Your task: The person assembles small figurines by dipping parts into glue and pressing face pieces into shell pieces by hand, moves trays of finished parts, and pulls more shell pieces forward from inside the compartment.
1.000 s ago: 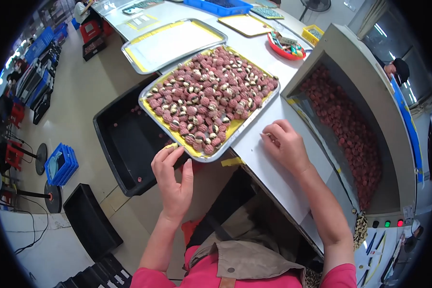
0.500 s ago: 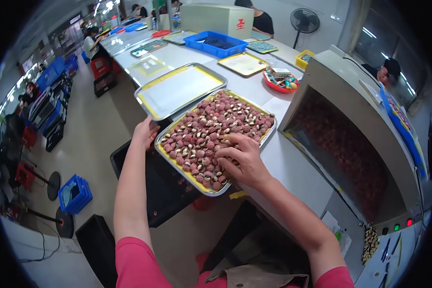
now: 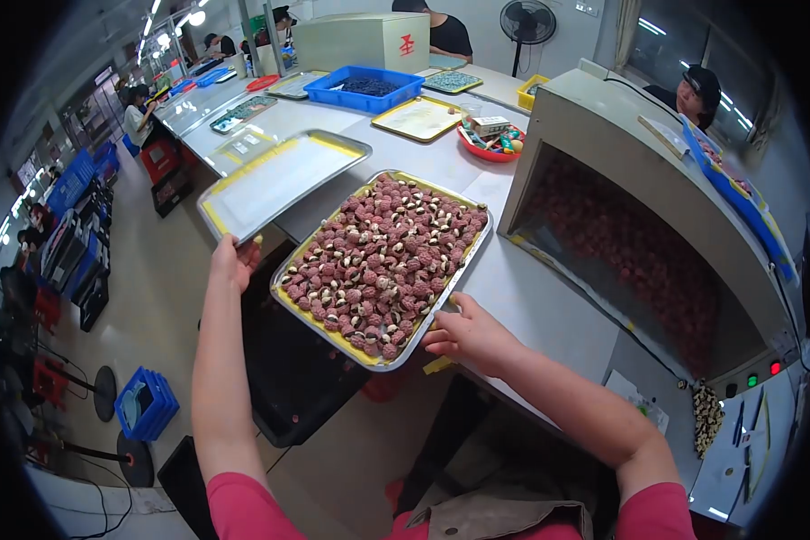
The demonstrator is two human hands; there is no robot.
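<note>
My left hand (image 3: 234,264) is closed on the near corner of a shallow metal tray (image 3: 274,184) with a pale bottom and yellow edging; it tilts over the table edge. To its right is a second metal tray (image 3: 290,306), filled with small bumpy reddish pieces (image 3: 378,256), many showing cream and black parts. My right hand (image 3: 472,337) is at this filled tray's near right side, thumb and fingers closed around the rim. How far the fingers reach underneath is hidden.
On my right stands a grey box-shaped machine (image 3: 594,108) with reddish pieces behind its window. A red bowl of small items (image 3: 490,153), a yellow-edged tray (image 3: 414,121) and a blue bin (image 3: 333,94) lie farther back. Below the table is a black crate (image 3: 288,396). Other people sit beyond.
My right hand has left the pieces and moved to the filled tray's right rim. My left hand has gripped the pale tray, which has shifted left and tilted. The view has turned slightly.
</note>
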